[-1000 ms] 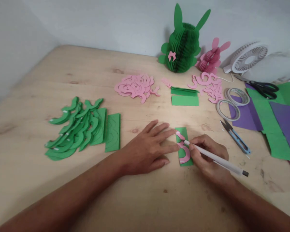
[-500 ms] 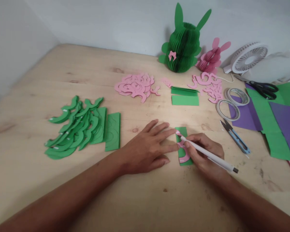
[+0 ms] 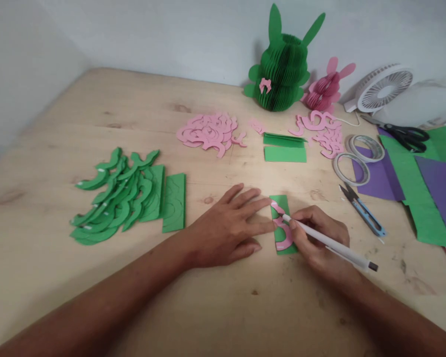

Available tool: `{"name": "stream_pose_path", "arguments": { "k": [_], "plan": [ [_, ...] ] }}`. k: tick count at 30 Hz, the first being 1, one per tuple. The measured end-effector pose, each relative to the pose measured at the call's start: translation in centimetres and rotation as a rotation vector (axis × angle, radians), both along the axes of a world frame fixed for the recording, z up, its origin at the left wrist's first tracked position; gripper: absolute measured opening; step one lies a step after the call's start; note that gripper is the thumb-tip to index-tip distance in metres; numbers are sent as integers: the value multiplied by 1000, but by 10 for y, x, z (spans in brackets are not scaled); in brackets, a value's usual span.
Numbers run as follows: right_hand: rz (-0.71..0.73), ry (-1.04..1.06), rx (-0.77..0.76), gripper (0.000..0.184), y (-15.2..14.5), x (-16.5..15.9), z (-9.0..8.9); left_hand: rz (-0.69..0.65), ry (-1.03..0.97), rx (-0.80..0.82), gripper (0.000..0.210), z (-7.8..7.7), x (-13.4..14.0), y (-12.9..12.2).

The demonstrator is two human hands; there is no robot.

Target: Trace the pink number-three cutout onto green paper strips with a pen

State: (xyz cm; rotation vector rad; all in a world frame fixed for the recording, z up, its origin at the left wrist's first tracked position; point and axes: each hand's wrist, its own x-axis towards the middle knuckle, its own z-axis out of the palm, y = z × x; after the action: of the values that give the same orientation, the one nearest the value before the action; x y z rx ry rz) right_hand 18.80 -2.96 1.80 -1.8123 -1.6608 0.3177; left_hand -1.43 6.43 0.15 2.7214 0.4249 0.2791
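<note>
A small green paper strip (image 3: 281, 252) lies on the table in front of me, with a curved pink paper cutout (image 3: 287, 240) on top of it. My left hand (image 3: 232, 225) rests flat with its fingers spread, and two fingertips touch the left edge of the strip and the cutout. In my right hand (image 3: 317, 238) is a white pen (image 3: 334, 245), pinched near its point. The pen tip meets the cutout's edge around its middle. Part of the strip's right side is hidden behind my right fingers.
Green wavy cutouts (image 3: 111, 203) and a marked green strip (image 3: 174, 203) lie left. Pink cutouts (image 3: 208, 131) and folded green strips (image 3: 285, 154) sit further back. To the right are tape rolls (image 3: 351, 169), thread snips (image 3: 364, 210), scissors (image 3: 405, 135) and a fan (image 3: 386, 89). A green paper rabbit (image 3: 282, 74) stands behind.
The pen tip has moved slightly down and right along the pink cutout, and my right hand has shifted right with it. My left hand stays in place.
</note>
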Motion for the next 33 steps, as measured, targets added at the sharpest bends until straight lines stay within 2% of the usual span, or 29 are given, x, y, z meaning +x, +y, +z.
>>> {"name": "stream_pose_path", "arguments": {
  "k": [6, 16, 33],
  "plan": [
    [-25, -9, -7, 13, 0, -2, 1, 0, 0, -1, 41, 0, 0, 0],
    [45, 23, 11, 10, 2, 0, -8, -8, 0, 16, 44, -2, 0, 1],
    [27, -36, 54, 13, 0, 1, -1, -6, 7, 4, 41, -1, 0, 1]
  ]
}}
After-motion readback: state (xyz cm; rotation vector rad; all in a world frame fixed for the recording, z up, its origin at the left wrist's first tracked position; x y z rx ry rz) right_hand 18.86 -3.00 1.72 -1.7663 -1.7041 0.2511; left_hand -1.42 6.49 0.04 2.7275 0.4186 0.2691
